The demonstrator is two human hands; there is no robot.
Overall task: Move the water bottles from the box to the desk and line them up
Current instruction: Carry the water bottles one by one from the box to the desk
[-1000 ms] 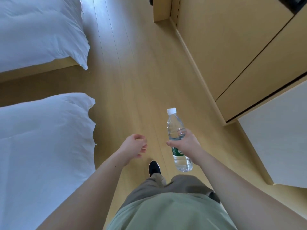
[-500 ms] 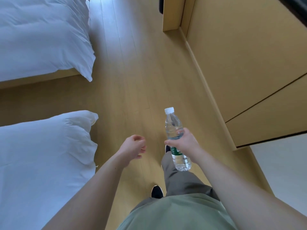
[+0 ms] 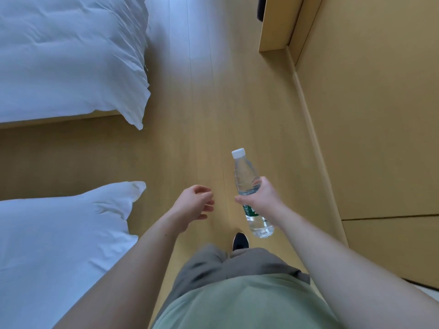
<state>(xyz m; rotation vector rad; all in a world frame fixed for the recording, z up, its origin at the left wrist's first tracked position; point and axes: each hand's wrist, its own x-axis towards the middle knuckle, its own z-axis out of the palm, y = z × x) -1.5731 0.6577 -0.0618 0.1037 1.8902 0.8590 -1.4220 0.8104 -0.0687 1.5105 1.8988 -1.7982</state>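
The fingers (image 3: 257, 186) of the right hand (image 3: 261, 198) are curled round the middle of the water bottle (image 3: 247, 181), which is held over the floor (image 3: 202, 115), cap far. Nothing is held by the left hand (image 3: 192, 205); its fingers are loosely curled. No desk or box is seen. If the hold were loosened, the bottle could be dropped and rolled under the beds (image 3: 59, 55).

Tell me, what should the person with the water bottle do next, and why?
Probably walk on and find the desk. The right hand grips the water bottle round its middle above the wooden floor, between the beds and wooden cabinets. No desk or box shows, and the left hand holds nothing.
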